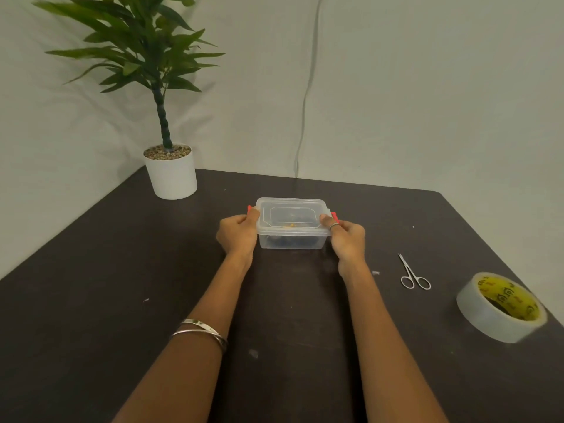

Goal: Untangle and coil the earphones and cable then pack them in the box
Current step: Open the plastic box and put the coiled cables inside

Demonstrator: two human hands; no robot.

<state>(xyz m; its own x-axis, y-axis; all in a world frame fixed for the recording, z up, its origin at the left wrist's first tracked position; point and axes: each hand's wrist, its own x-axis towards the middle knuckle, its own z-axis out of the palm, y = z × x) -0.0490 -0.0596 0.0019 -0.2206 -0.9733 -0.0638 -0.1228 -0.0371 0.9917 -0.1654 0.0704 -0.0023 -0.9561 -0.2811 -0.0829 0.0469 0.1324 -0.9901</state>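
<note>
Sitting near the middle of the dark bench (91, 270), the clear plastic box (292, 236) has its lid (290, 213) on top; dark contents and a small orange item show dimly through the plastic, but the earphones and cable cannot be told apart. Red latches stand at both short ends: the left latch (249, 208) and the right latch (335, 215).

Left hand (238, 235): gripping the box's left end, thumb on the lid corner, remaining fingers curled round the side by the latch. Two metal bangles (201, 329) sit on that forearm.

Right hand (348, 239): gripping the box's right end, thumb, bearing a ring, pressed on the lid corner, other fingers curled at the side by the latch. Whether either latch is snapped down cannot be told.

Small scissors (412, 273) lie on the bench to the right of the box, apart from it. A tape roll (500, 308) with a yellow core rests farther right, near the edge. A potted plant (171, 170) in a white pot stands at the far left corner, against a pale cloth backdrop (427, 87).
</note>
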